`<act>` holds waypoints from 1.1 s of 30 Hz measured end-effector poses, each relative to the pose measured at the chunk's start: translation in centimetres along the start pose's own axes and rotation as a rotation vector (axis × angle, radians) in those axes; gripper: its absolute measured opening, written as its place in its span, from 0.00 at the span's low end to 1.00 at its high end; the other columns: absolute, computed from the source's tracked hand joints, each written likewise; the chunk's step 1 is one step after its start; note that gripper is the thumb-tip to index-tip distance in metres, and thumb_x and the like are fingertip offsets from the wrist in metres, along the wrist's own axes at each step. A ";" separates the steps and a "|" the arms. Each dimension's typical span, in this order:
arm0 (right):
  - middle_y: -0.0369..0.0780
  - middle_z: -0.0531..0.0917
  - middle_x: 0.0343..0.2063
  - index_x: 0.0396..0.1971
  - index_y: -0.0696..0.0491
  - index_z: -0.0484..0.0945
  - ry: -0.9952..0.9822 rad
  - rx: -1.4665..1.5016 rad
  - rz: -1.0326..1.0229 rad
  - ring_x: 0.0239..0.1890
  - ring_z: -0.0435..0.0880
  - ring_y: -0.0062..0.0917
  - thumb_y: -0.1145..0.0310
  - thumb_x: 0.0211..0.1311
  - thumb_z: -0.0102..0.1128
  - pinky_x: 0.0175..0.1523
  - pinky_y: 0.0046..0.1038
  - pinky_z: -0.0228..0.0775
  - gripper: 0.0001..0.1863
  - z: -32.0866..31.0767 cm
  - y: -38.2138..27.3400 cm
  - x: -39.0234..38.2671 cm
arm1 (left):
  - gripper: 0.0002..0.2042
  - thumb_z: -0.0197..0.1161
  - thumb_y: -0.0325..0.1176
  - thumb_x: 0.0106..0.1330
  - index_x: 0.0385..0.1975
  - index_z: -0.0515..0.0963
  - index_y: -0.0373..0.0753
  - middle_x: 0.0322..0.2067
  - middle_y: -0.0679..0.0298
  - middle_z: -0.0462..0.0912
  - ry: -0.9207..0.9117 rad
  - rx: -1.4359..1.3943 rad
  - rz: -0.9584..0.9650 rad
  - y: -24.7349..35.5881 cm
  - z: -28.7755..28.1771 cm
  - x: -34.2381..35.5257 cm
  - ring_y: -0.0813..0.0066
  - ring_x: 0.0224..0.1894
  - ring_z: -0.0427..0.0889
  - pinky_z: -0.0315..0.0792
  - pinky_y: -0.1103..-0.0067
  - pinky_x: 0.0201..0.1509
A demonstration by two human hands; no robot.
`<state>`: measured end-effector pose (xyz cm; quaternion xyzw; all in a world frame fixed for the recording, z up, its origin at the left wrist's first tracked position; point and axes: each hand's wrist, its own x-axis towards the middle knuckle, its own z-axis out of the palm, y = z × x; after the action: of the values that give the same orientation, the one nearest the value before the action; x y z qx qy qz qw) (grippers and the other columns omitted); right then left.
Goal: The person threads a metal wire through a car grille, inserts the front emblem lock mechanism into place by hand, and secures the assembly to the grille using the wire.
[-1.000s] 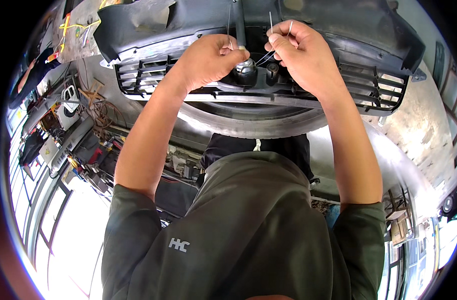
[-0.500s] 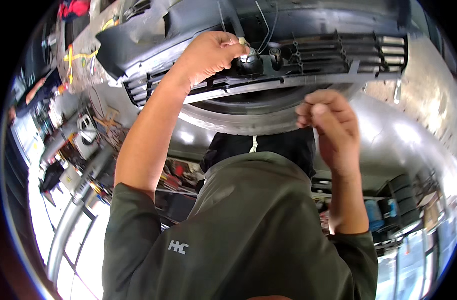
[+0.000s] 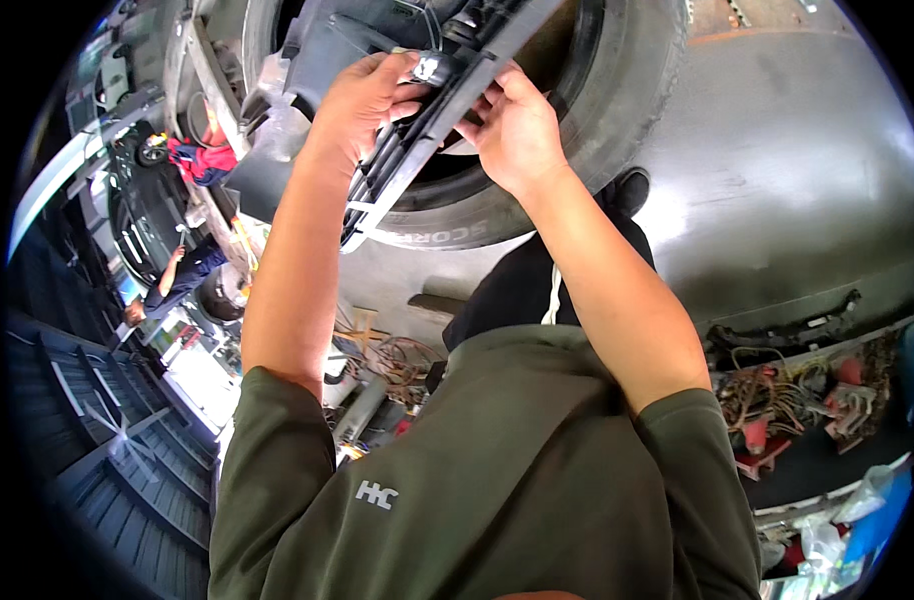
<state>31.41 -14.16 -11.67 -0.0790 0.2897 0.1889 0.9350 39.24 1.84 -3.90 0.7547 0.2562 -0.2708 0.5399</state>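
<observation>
The head view looks down past an olive shirt (image 3: 497,470) to two bare arms reaching up to a black plastic grille panel (image 3: 402,165), a slatted strip of car trim that runs aslant from the upper middle of the picture down toward the left. The left hand (image 3: 362,100) wraps the panel's upper edge, its fingers (image 3: 402,68) curled closed around the rim beside a small grey clip or plug (image 3: 429,68). The right hand (image 3: 517,125) is at the panel's other face, its fingers (image 3: 492,100) bent and pressed to the slats; whether they pinch anything small there I cannot tell. Just behind the panel a large tyre (image 3: 577,120) lies on the grey concrete floor (image 3: 777,180), and the panel is held up in the air in front of it, resting on nothing that shows. The panel looks light and fairly stiff, though long enough to flex and twist; its thin slats and moulded tabs seem the parts likeliest to crack, so the solid outer frame, where the left hand already is, looks like the safer place to take hold. Far to the left another person (image 3: 182,275) bends beside a dark car (image 3: 142,215); tangled wires (image 3: 777,390) lie on the floor at the right.
</observation>
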 end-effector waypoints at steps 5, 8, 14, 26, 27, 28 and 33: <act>0.28 0.82 0.50 0.55 0.42 0.76 -0.044 -0.056 -0.067 0.56 0.76 0.21 0.54 0.76 0.58 0.66 0.42 0.66 0.14 0.2 -0.3 -1.0 | 0.20 0.71 0.43 0.73 0.51 0.79 0.32 0.48 0.54 0.86 -0.048 -0.021 -0.048 0.8 -0.8 -0.5 0.63 0.54 0.86 0.81 0.70 0.58; 0.26 0.82 0.48 0.54 0.41 0.76 -0.085 -0.062 -0.121 0.54 0.76 0.18 0.55 0.76 0.59 0.64 0.40 0.66 0.13 0.3 0.1 -0.9 | 0.17 0.70 0.44 0.74 0.52 0.79 0.38 0.48 0.58 0.86 -0.069 -0.027 -0.062 0.6 -1.6 -0.3 0.66 0.52 0.86 0.81 0.71 0.55; 0.26 0.83 0.48 0.61 0.43 0.77 -0.099 0.093 -0.294 0.51 0.78 0.18 0.53 0.78 0.61 0.59 0.35 0.66 0.18 1.2 2.9 0.6 | 0.13 0.68 0.45 0.75 0.47 0.80 0.44 0.40 0.65 0.86 -0.110 -0.002 -0.026 0.2 -2.2 0.6 0.74 0.40 0.85 0.79 0.77 0.45; 0.39 0.87 0.42 0.60 0.57 0.79 0.005 0.432 -0.455 0.45 0.85 0.26 0.60 0.76 0.62 0.53 0.35 0.80 0.21 2.8 3.9 2.5 | 0.14 0.67 0.41 0.76 0.52 0.80 0.39 0.49 0.58 0.87 -0.125 0.016 0.125 0.3 -0.3 -1.2 0.66 0.51 0.85 0.78 0.73 0.61; 0.40 0.87 0.42 0.59 0.58 0.80 0.027 0.395 -0.467 0.45 0.85 0.26 0.61 0.75 0.62 0.53 0.36 0.80 0.21 2.7 3.6 2.5 | 0.16 0.69 0.41 0.75 0.52 0.79 0.37 0.47 0.58 0.87 -0.129 0.021 0.139 0.3 0.1 -1.6 0.67 0.49 0.86 0.80 0.73 0.56; 0.40 0.87 0.42 0.58 0.59 0.80 0.026 0.377 -0.458 0.44 0.85 0.26 0.61 0.75 0.62 0.53 0.34 0.79 0.20 2.7 3.4 2.5 | 0.17 0.70 0.40 0.73 0.51 0.79 0.34 0.46 0.58 0.86 -0.133 0.024 0.154 0.3 0.2 -1.7 0.67 0.46 0.86 0.82 0.72 0.50; 0.39 0.87 0.43 0.55 0.61 0.82 0.049 0.268 -0.593 0.42 0.83 0.23 0.61 0.75 0.63 0.52 0.28 0.76 0.19 2.6 3.7 3.5 | 0.27 0.74 0.37 0.70 0.61 0.70 0.33 0.50 0.58 0.84 -0.152 0.001 0.228 -0.5 -0.7 -1.1 0.67 0.48 0.86 0.82 0.72 0.51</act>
<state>33.91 -9.04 -11.68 -0.0408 0.2988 -0.1332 0.9441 38.14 2.52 -3.29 0.7565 0.1266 -0.2642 0.5847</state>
